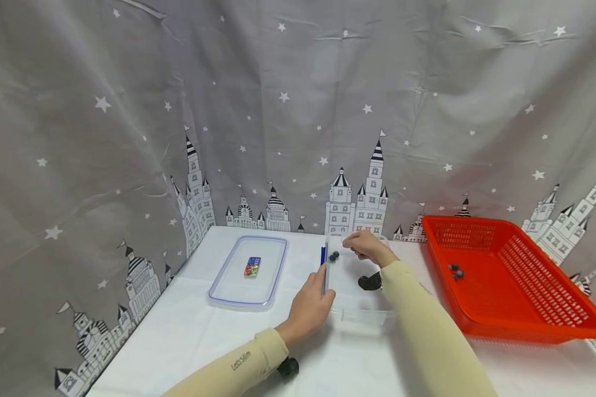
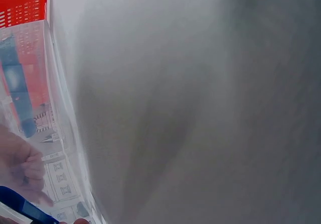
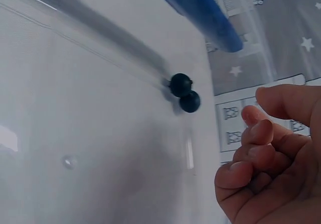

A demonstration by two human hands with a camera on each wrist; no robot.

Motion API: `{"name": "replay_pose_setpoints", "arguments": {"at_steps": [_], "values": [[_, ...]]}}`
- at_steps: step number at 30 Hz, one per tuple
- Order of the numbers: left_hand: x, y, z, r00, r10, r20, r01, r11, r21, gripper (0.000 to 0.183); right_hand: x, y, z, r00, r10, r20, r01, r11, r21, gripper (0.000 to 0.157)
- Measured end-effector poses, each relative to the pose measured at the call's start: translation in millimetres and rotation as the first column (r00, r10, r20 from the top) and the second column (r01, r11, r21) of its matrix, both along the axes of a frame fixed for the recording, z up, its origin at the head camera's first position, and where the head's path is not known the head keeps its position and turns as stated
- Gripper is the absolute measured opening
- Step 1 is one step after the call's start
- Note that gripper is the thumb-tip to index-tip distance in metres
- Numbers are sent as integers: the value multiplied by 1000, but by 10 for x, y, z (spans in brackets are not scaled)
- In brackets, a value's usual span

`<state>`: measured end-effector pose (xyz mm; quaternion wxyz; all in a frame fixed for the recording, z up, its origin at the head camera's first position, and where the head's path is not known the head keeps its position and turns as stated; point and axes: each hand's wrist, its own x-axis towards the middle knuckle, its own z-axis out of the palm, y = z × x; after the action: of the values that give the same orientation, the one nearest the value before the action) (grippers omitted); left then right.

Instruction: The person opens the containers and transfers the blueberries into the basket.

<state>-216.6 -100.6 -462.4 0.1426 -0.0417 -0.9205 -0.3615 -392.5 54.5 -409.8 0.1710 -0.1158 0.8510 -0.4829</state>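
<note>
A clear plastic food container (image 1: 360, 316) with blue side latches stands at the middle of the table. My left hand (image 1: 309, 305) grips its left rim, by the blue latch (image 1: 323, 255). Over the far end of the container is my right hand (image 1: 370, 248); in the right wrist view its fingers are loosely curled, thumb and index tips apart, with nothing visible between them. Two dark blueberries (image 3: 181, 85) lie touching each other in the container's far left corner. Several more blueberries (image 1: 456, 271) lie in the red plastic basket (image 1: 521, 325) on the right.
On the left, the container's flat lid (image 1: 228, 286) lies on the white tablecloth (image 1: 179, 331), with a coloured label (image 1: 252, 267) on it. A grey curtain (image 1: 288, 121) printed with stars and castles hangs behind the table.
</note>
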Motion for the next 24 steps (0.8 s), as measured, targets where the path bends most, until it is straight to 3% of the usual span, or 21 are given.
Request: {"name": "replay_pose_setpoints", "arguments": {"at_steps": [14,24], "values": [[39,-10,-3,1000,-2,23,2,1000,-2,69,-7,-147,-307,994,-98,40,96,994,44,34],[21,-3,8,1000,11,16,-10,1000,-23,68,-32,-207,-338,996,-79,29,76,993,92,36]]}}
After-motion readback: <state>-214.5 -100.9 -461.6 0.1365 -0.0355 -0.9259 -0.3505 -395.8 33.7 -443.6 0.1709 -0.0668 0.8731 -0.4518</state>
